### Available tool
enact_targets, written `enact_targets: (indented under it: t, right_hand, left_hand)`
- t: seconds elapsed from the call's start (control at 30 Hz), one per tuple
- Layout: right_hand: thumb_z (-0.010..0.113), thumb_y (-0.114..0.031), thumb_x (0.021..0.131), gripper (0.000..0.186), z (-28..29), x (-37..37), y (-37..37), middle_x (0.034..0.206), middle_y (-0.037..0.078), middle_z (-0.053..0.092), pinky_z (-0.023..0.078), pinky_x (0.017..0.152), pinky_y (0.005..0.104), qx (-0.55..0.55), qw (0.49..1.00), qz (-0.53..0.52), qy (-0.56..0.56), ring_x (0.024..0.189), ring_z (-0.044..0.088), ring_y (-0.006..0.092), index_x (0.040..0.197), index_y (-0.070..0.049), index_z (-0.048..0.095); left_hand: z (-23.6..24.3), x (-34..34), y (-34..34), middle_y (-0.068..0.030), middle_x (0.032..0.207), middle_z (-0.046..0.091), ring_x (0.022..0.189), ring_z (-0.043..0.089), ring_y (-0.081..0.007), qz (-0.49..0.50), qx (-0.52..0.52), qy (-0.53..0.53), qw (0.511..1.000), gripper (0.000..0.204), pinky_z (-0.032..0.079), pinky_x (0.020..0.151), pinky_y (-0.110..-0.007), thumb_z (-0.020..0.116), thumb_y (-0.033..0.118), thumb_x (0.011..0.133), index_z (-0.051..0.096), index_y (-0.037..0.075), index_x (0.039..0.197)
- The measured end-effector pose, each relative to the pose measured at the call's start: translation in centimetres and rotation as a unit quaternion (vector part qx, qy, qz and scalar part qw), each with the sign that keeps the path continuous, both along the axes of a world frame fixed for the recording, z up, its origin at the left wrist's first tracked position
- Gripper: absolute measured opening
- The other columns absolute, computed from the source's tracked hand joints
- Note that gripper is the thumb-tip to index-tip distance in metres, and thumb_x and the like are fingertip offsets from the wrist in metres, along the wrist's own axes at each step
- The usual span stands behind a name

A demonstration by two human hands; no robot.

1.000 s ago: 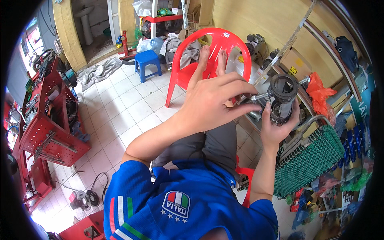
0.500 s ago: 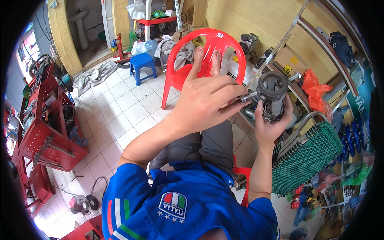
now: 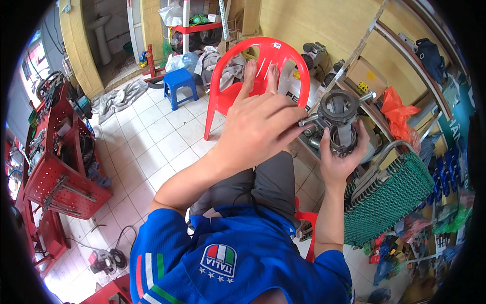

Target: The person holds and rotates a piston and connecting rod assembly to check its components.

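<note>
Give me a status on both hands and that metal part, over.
Left hand at the bolt, grip unclear. Right hand holding metal part from below. Red chair beyond, not blocking.

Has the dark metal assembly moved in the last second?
Yes, leftward: the dark metal assembly appears nearer the red chair than before, though the camera has shifted too.
</note>
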State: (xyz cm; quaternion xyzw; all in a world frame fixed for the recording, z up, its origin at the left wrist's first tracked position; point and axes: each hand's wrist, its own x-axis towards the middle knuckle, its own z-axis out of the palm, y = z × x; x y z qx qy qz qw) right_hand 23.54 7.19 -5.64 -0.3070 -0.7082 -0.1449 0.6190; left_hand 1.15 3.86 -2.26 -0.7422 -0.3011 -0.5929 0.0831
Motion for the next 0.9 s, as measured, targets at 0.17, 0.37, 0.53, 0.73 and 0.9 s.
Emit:
enact_targets:
  t: [0.17,0.37,0.53,0.73,0.9]
  right_hand:
    - [0.081,0.000,0.077,0.077,-0.2,0.1,0.2,0.125,0.019,0.052,0.050,0.095,0.0370,0.014,1.000,0.001,-0.002,0.110,0.060,0.0272,0.143,0.002,0.041]
    - [0.080,0.001,0.078,0.077,0.2,-0.1,-0.1,0.125,0.019,0.052,0.050,0.095,0.0365,0.001,1.000,-0.006,-0.006,0.109,0.060,0.0269,0.143,0.002,0.041]
    - [0.080,0.001,0.078,0.076,0.1,-0.3,-0.1,0.124,0.019,0.053,0.049,0.095,0.0363,-0.001,1.000,0.013,0.016,0.109,0.059,0.0264,0.143,0.003,0.041]
    - [0.080,0.001,0.078,0.077,-0.1,-0.1,0.3,0.123,0.018,0.053,0.048,0.095,0.0359,-0.008,1.000,0.005,0.008,0.109,0.059,0.0252,0.144,0.002,0.040]
    - [0.081,0.001,0.078,0.077,0.0,0.0,0.2,0.123,0.018,0.053,0.048,0.094,0.0357,0.005,1.000,0.006,0.013,0.108,0.059,0.0250,0.143,0.003,0.040]
  left_hand:
    - [0.2,-0.4,-0.1,-0.0087,0.091,0.071,0.076,0.069,-0.0197,-0.070,-0.021,0.003,0.997,0.028,0.049,0.074,-0.035,0.077,0.023,0.087,0.071,0.004,0.106]
    - [1.8,-1.3,-0.5,-0.0128,0.091,0.072,0.075,0.069,-0.0178,-0.351,-0.418,-0.100,0.832,0.057,0.053,0.064,-0.028,0.044,0.045,0.105,0.069,-0.006,0.109]
    - [0.6,-0.8,-0.3,-0.0075,0.089,0.071,0.075,0.069,-0.0167,-0.249,-0.305,-0.080,0.916,0.038,0.049,0.071,-0.034,0.063,0.037,0.099,0.071,0.000,0.105]
    - [-0.4,0.4,0.8,-0.0006,0.076,0.062,0.082,0.068,-0.0217,0.040,0.079,0.005,0.996,0.028,0.027,0.117,-0.060,0.076,0.036,0.086,0.073,0.013,0.101]
    - [0.2,-0.3,-0.4,-0.0055,0.088,0.069,0.078,0.067,-0.0168,-0.189,-0.232,-0.097,0.949,0.036,0.047,0.084,-0.037,0.062,0.037,0.100,0.071,0.003,0.106]
